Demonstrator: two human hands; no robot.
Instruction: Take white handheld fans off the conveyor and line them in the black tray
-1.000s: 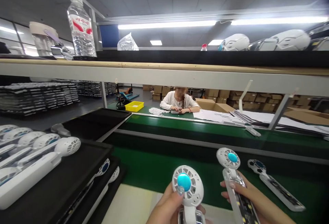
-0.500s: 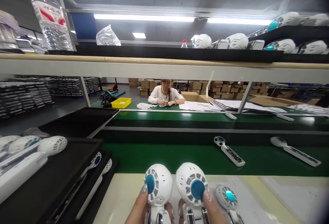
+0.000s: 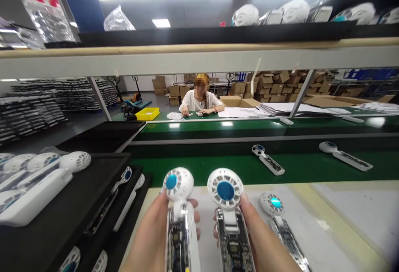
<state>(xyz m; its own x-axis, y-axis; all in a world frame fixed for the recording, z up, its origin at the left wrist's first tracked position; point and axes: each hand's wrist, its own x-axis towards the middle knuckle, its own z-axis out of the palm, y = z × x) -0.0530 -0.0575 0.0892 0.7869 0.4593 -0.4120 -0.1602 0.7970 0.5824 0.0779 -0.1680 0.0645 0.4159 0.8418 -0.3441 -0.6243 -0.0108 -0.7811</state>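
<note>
1. Near edge of the worktop point(image 3: 343, 218): my left hand point(image 3: 149, 238) grips one open-backed fan point(image 3: 179, 218); its long axis runs away from me.
2. My right hand point(image 3: 264, 243) grips a second fan point(image 3: 229, 218), parallel just beside; a third fan point(image 3: 280, 226) lies nearest this hand.

2 white fans point(image 3: 178, 184) (blue hubs), green belt point(image 3: 293, 168), yellow bin point(image 3: 147, 114), black trays point(image 3: 46, 230).

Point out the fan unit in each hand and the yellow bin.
Fan unit in the left hand point(image 3: 174, 181), head view, on its blue hub.
Fan unit in the right hand point(image 3: 225, 190), head view, on the blue centre of its round head.
Yellow bin point(image 3: 147, 114), head view, on its front wall.
</note>
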